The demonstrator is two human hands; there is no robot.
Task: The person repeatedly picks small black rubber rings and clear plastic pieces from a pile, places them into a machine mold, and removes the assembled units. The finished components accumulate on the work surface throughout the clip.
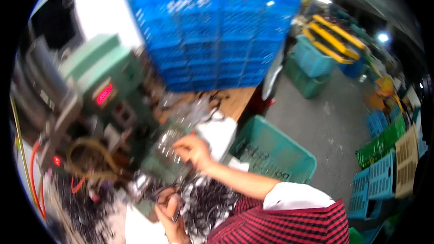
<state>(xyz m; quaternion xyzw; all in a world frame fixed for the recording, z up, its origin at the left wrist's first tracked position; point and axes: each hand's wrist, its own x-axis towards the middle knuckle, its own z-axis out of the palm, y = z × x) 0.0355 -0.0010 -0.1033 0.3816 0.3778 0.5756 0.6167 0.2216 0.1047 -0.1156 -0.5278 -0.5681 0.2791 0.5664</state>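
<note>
Head view showed the right hand (193, 150), fingers curled, over the green metal machine bed (165, 160); the left hand (169, 208), nearer, gripped small dark metal pieces (205, 205) heaped just right.

- Single head-worn fisheye view, looking steeply down, tilted left.
- Close range: green machine (97, 70) and workbench (235, 99).
- Blue crate stack (217, 27) directly ahead; rim bends edges.

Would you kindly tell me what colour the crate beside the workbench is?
The crate is teal green, seen best in the head view.
</note>
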